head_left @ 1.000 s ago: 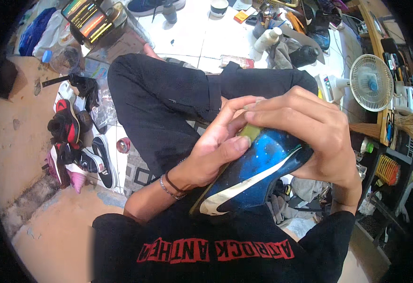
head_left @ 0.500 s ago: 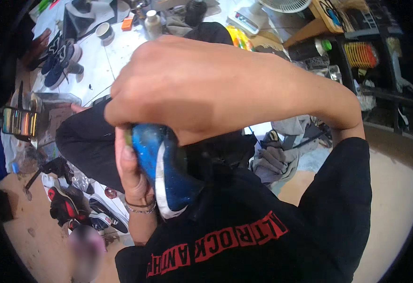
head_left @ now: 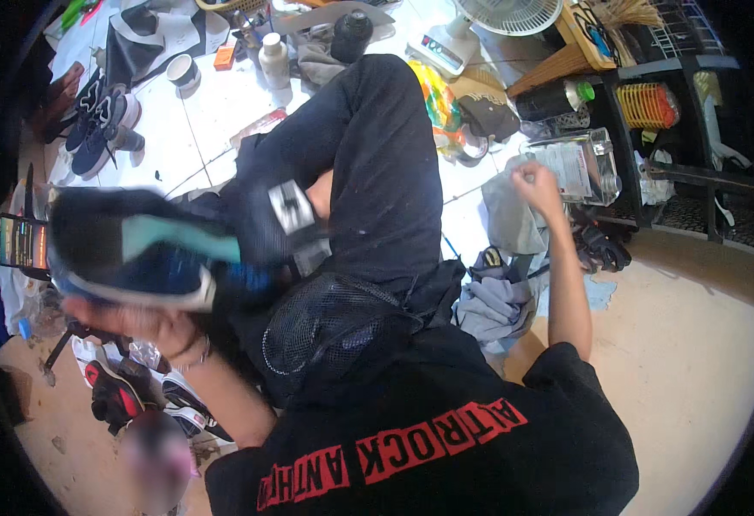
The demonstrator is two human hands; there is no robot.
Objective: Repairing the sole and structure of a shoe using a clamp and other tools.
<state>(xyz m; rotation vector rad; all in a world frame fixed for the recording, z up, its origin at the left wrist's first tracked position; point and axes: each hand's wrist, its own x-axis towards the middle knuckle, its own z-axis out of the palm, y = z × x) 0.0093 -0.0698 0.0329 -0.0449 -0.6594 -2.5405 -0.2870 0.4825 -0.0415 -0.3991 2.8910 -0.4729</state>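
Note:
My left hand (head_left: 136, 318), smeared by motion, grips a dark shoe (head_left: 140, 245) with blue sides, white trim and a teal inside, held out to the left above my leg. My right hand (head_left: 533, 185) is out at the right with curled fingers over a grey cloth (head_left: 506, 219), beside a clear jug (head_left: 566, 168) with a label; what it holds, if anything, I cannot make out. A dark mesh piece (head_left: 325, 327) lies on my lap.
Navy shoes (head_left: 101, 129), a cup (head_left: 183, 71) and bottles (head_left: 273, 60) stand on white tiles. A fan (head_left: 506, 13) and dark shelving (head_left: 678, 163) are at right. More shoes (head_left: 114, 391) and a phone (head_left: 20, 241) are at left.
The shoe has swung leftward in my left hand, now showing its inside. My right hand has let go of it and moved out to the right.

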